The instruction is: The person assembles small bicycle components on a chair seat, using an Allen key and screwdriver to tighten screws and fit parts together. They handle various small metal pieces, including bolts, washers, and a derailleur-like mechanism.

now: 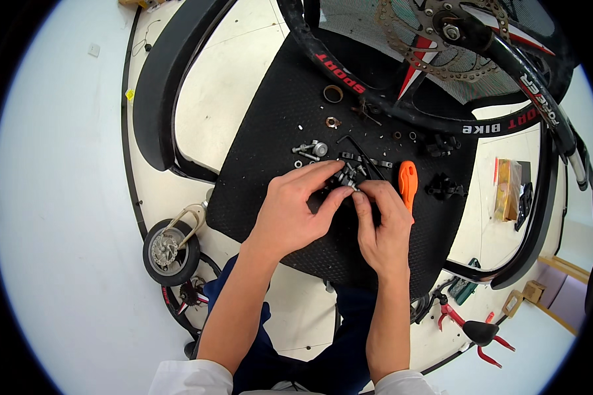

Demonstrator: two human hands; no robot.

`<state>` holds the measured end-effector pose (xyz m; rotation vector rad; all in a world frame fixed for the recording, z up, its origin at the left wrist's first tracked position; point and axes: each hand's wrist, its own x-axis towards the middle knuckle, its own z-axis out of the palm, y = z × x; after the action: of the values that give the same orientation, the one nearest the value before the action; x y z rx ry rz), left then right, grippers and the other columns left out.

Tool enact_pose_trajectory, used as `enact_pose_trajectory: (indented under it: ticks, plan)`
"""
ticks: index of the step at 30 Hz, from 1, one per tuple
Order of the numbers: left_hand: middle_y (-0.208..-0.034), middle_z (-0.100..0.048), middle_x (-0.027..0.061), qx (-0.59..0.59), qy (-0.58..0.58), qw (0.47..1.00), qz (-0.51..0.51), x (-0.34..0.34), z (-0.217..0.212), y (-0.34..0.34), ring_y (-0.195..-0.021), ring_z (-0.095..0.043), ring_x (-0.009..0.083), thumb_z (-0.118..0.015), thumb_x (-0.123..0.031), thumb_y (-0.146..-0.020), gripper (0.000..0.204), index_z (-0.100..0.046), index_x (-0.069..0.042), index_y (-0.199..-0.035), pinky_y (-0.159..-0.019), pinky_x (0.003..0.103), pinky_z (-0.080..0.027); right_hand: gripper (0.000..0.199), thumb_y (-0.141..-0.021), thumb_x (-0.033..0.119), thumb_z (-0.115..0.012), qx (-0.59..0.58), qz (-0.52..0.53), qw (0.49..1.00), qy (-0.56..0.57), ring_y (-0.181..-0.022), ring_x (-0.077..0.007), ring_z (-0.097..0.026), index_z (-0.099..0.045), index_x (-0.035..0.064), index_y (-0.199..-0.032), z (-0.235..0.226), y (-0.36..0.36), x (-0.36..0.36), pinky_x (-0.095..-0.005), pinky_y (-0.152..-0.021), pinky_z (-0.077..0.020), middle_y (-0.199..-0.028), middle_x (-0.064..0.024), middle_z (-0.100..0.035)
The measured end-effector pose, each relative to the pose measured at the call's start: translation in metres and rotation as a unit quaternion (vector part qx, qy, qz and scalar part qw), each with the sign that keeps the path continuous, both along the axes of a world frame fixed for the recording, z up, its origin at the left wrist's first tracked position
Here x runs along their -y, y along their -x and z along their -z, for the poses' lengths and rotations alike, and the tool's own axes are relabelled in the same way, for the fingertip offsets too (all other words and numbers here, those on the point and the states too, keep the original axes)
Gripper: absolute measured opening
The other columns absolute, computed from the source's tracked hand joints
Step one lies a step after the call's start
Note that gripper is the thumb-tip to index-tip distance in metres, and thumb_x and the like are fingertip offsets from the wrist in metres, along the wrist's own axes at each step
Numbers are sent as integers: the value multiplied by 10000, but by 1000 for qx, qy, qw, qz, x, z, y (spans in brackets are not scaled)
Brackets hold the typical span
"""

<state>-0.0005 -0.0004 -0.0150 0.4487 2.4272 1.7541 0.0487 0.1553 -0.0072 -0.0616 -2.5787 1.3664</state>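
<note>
My left hand (295,214) pinches a small black bike part with silver bolts (346,175) between thumb and fingers. My right hand (383,230) meets it from the other side, thumb and fingertips closed on its lower edge. My fingers partly hide the part, so its exact kind is unclear. Just beyond it lie a black hex key (356,146) and a flat black bracket (378,162). Several silver bolts (308,151) rest left of these. An orange-handled tool (408,183) lies beside my right hand, its lower end hidden behind that hand.
Everything lies on a black chair seat (244,197). Two black clamp-like parts (445,187) sit at right, and a metal ring (333,94) farther back. A bike wheel with a brake disc (402,112) spans the far side. Armrests (155,99) flank the seat; a small wheel (171,252) stands on the floor.
</note>
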Motion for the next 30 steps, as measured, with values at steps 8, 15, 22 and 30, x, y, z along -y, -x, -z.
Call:
enact_pose_trajectory:
  ticks: [8,15,22,30]
  plan:
    - [-1095,-712,181,22,-9,1000,-10,-2,-2,0,-951,-728,205,-742,-11,-846,333,-688,40,-1171,-845,310,-603,97,-904,6,-662,1,18,999,48,-829,-314,-662,-631,-28,-990,1,-2,2,-356,-743,-525,-946,-145,-655]
    - [-1088,-712,179,-1,0,1000,-9,-2,-4,-1,-946,-731,215,-760,-5,-812,366,-689,35,-1168,-847,321,-607,103,-912,0,-648,3,10,1000,-15,-814,-307,-655,-623,-23,-1008,3,2,3,-352,-732,-522,-933,-148,-646]
    - [-1081,-715,168,18,3,1000,-16,-2,-2,0,-938,-731,212,-766,-1,-806,362,-695,28,-1160,-839,320,-610,122,-901,-20,-653,-5,10,1000,27,-819,-287,-665,-616,-29,-1017,1,-2,2,-343,-741,-533,-947,-148,-660]
    - [-1080,-720,166,20,3,1000,-23,-3,-4,-2,-941,-734,214,-772,-10,-806,361,-703,24,-1158,-829,314,-613,107,-905,-18,-648,-13,11,1000,3,-815,-312,-660,-615,-20,-1006,3,0,3,-360,-722,-526,-952,-153,-654]
